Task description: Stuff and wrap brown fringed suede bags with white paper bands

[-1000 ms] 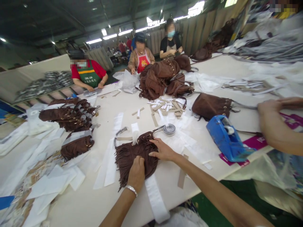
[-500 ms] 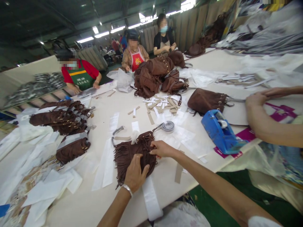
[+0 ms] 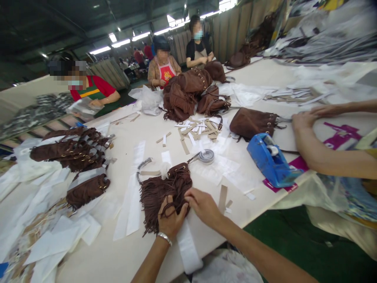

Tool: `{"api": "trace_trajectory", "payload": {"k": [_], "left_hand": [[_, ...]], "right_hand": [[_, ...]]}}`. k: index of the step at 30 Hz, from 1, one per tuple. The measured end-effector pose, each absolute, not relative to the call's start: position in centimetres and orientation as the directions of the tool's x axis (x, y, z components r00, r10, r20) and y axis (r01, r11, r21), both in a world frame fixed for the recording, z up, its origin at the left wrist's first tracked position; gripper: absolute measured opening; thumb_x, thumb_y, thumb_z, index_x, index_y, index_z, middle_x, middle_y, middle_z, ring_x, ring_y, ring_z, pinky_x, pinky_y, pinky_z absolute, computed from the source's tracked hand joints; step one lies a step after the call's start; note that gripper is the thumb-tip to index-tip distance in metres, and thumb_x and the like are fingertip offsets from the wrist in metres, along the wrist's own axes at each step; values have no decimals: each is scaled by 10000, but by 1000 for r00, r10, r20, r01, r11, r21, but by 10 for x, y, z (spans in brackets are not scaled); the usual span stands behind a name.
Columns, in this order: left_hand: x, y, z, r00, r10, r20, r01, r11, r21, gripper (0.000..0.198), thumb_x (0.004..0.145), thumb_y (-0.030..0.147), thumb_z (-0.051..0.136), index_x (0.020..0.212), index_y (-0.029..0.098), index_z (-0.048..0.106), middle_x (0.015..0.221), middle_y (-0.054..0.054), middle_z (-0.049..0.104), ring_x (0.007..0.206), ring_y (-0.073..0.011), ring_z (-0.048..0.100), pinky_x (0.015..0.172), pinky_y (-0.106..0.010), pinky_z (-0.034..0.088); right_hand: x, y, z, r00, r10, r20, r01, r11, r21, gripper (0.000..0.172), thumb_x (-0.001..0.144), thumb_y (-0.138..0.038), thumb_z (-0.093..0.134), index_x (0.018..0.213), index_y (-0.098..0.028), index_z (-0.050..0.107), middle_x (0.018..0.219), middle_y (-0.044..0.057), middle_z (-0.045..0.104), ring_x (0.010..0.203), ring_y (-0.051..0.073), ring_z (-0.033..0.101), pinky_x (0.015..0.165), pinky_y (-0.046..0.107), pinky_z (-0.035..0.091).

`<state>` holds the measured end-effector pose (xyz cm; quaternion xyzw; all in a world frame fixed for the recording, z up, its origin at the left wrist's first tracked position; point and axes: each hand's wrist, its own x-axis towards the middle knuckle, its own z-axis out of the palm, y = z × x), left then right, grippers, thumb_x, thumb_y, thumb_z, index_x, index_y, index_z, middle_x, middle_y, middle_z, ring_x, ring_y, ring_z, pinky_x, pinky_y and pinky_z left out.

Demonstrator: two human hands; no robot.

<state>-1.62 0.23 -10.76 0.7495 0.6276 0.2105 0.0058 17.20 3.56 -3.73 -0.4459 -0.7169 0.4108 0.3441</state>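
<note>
A dark brown fringed handbag [image 3: 165, 182] lies on the table in front of me, with brass eyelets along its upper edge. My left hand [image 3: 171, 220] is at its lower front, fingers curled in the fringe and some strands looped over them. At the bag's lower right edge, my right hand [image 3: 203, 204] pinches at the fringe, its fingertips close to my left thumb. A wrapped strap coil [image 3: 206, 156] rests beyond the bag's top right corner. Beneath the bag, a white paper strip [image 3: 188, 247] sticks out toward me.
Brown bags are piled at the back [image 3: 185, 90] and stacked at left [image 3: 73, 149]. A blue tape dispenser [image 3: 271, 161] stands at right, near a co-worker's arms [image 3: 321, 145]. Paper strips [image 3: 200, 129] lie mid-table. Several people work across the table.
My right hand has moved down toward my left. My left fingers, earlier spread on the bag, now curl with strands over them. The co-worker at left has raised a clear plastic sheet.
</note>
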Motion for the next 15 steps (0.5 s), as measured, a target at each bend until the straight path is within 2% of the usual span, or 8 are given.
{"api": "trace_trajectory", "payload": {"k": [2,6,9,12,15], "left_hand": [[-13,1,-110,97,938,333,946,-191,263,423,912,443,519,1245,183,547,1189,-152,616,1169,-343,550,950,-523,480],[-4,4,-104,85,915,395,951,-193,243,414,912,359,506,1267,146,503,1140,-162,623,1122,-322,581,920,-491,505],[4,7,-93,195,904,381,925,-299,235,425,898,237,488,1310,144,446,1261,-164,542,1184,-283,536,963,-447,493],[12,11,-78,284,915,287,912,-350,212,538,838,161,501,1364,154,391,1419,-170,384,1227,-282,483,955,-415,489],[21,18,-60,271,942,197,951,-294,95,539,796,162,534,1326,141,437,1308,-175,465,1097,-310,521,852,-436,489]], "right_hand": [[187,50,-56,-203,975,92,523,188,-831,71,901,-229,513,943,-212,569,872,17,654,810,173,623,748,282,463],[177,56,-85,-199,978,57,664,178,-727,263,840,-244,598,1078,-197,496,966,55,634,875,210,620,728,292,470],[162,53,-93,-168,983,79,701,175,-691,230,859,-174,526,1085,-199,488,991,72,633,896,217,617,741,296,471],[160,53,-95,-181,979,95,692,195,-695,197,872,-137,466,1050,-200,521,966,71,638,893,211,617,765,286,468],[167,56,-99,-238,963,124,672,255,-695,211,876,-120,443,1022,-210,566,974,63,642,909,195,616,799,267,465]]}}
